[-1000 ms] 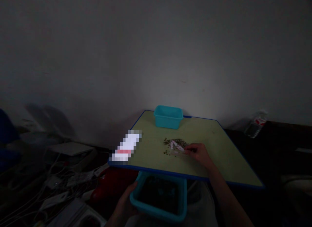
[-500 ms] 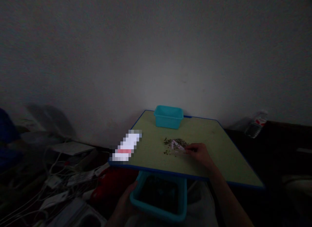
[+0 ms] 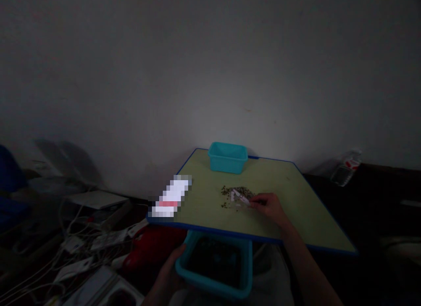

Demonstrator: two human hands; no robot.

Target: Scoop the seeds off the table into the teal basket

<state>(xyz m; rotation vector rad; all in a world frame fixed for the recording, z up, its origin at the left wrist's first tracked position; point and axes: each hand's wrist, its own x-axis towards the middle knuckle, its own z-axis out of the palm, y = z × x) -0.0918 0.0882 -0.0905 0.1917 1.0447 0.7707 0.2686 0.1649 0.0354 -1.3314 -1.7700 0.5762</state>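
Note:
My right hand (image 3: 267, 205) is over the table (image 3: 283, 227), its fingers pinched on a small pale pinkish-white implement (image 3: 242, 198). Its exact kind is too dim to make out. The tip reaches into a scatter of small dark bits (image 3: 241, 191) spread on the tabletop. Below the near table edge, my left hand (image 3: 171, 268) is wrapped round the left side of a turquoise plastic bin (image 3: 245, 293), thumb by the rim. Dark contents lie in the bin, with no detail showing.
A second turquoise bin (image 3: 226, 165) stands at the table's back edge. A blurred-out bright rectangular thing (image 3: 171, 198) lies at the left edge. Tangled cables and power strips (image 3: 108, 239) cover the floor at left; a plastic bottle (image 3: 345, 170) is at right.
The pale implement's tip has shifted slightly among the dark bits. Both hands and both bins stay nearly where they were. The picture is a little brighter.

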